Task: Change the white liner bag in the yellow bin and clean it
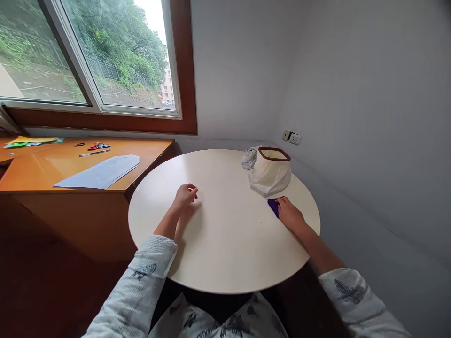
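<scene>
Near the table's right side, my right hand [290, 215] rests on a folded dark purple cloth [273, 206]. Its fingers are bent over the cloth's edge and press it to the white round table [225, 244]. Over the left half of the tabletop hovers my left hand [185, 195], its fingers curled in loosely and nothing visible in them; its shadow falls on the table below. Just beyond my right hand stands a small bin [275, 154] with a brown rim, a whitish plastic bag around its outside.
A crumpled greyish plastic bag [248, 158] lies behind the bin. To the left, an orange wooden desk [42, 169] bears papers [102, 172], a pen [94, 153] and small items. A wall socket [295, 138] is at the corner, a window [120, 56] at the upper left.
</scene>
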`<state>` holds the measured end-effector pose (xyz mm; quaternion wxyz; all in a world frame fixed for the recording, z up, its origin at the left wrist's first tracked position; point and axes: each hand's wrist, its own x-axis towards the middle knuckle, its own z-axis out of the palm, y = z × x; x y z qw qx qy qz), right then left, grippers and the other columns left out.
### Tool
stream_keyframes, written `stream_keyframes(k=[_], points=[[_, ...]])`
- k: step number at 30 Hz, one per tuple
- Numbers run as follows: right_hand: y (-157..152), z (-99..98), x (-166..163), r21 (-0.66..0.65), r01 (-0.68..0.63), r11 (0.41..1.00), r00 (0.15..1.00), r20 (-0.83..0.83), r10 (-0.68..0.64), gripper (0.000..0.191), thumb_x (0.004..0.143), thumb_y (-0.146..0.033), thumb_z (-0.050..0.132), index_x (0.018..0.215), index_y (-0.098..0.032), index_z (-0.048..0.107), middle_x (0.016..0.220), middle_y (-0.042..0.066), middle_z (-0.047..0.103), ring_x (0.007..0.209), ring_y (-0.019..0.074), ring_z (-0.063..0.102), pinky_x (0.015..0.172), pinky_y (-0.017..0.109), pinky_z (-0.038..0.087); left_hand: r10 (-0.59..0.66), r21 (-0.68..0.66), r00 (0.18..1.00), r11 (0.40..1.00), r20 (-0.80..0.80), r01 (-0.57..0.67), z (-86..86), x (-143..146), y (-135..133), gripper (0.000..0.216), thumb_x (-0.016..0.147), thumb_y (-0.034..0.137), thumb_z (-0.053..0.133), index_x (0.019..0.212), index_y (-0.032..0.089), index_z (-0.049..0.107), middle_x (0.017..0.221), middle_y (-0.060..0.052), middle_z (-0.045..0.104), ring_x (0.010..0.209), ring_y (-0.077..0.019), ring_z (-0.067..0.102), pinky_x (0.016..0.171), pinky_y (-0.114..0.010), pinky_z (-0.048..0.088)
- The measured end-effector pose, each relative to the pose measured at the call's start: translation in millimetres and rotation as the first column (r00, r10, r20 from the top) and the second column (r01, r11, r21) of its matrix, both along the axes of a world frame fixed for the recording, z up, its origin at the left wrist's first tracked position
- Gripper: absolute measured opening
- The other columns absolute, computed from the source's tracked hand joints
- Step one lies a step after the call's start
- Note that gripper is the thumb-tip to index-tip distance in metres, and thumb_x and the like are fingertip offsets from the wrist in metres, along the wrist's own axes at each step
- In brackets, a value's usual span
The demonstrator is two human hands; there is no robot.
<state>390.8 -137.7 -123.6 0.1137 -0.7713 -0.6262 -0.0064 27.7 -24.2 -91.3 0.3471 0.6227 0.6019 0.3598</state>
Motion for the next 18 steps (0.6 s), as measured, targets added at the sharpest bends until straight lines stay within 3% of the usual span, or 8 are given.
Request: stream_keyframes(k=[5, 11, 14, 18], points=[[1.9, -0.5, 28.2, -0.014, 0.091, 0.996, 0.996, 0.026, -0.091, 0.035, 0.090, -0.017, 0.028, 0.117, -0.018, 0.049, 0.122, 0.013, 0.050, 0.087, 0.0202, 0.059, 0.056, 0.028, 0.034, -0.003, 0.022, 1.000, 1.000, -0.007, 0.003, -0.3, -3.5, 3.1, 0.017, 0.070, 0.030, 0.052, 0.079, 0.017, 0.059, 0.058, -0.001, 0.058, 0.051, -0.0127, 0.052, 0.050, -0.023, 0.038], [6.4, 14.9, 29.3, -0.054, 0.069, 0.996, 0.984, 0.171, -0.059, 0.036, 0.087, -0.012, 0.029, 0.112, -0.015, 0.055, 0.112, 0.014, 0.057, 0.086, 0.0225, 0.060, 0.060, 0.030, 0.036, -0.007, 0.088, 0.990, 0.996, -0.138, 0.019, -1.0, -16.8, 7.7, 0.015, 0.071, 0.026, 0.050, 0.077, 0.018, 0.060, 0.063, -0.002, 0.059, 0.054, -0.0138, 0.051, 0.049, -0.024, 0.035], [14.5, 31.2, 14.6, 0.046, -0.007, 0.999, 0.964, 0.265, -0.005, 0.034, 0.086, -0.010, 0.031, 0.099, -0.014, 0.062, 0.102, 0.013, 0.062, 0.089, 0.0228, 0.060, 0.071, 0.033, 0.038, -0.058, 0.214, 0.947, 0.968, -0.315, 0.131, -1.7, -25.5, 8.5, 0.014, 0.072, 0.022, 0.047, 0.076, 0.019, 0.060, 0.069, -0.004, 0.059, 0.059, -0.0151, 0.052, 0.054, -0.025, 0.037], [29.7, 46.3, -29.9, 0.168, -0.247, 0.954, 0.962, 0.160, 0.221, 0.032, 0.087, -0.014, 0.032, 0.099, -0.017, 0.062, 0.104, 0.009, 0.064, 0.091, 0.0183, 0.059, 0.081, 0.031, 0.038, -0.177, 0.271, 0.822, 0.889, -0.541, 0.369, -1.1, -32.5, 2.5, 0.019, 0.077, 0.024, 0.042, 0.080, 0.018, 0.059, 0.089, -0.007, 0.061, 0.066, -0.0165, 0.056, 0.063, -0.029, 0.043]])
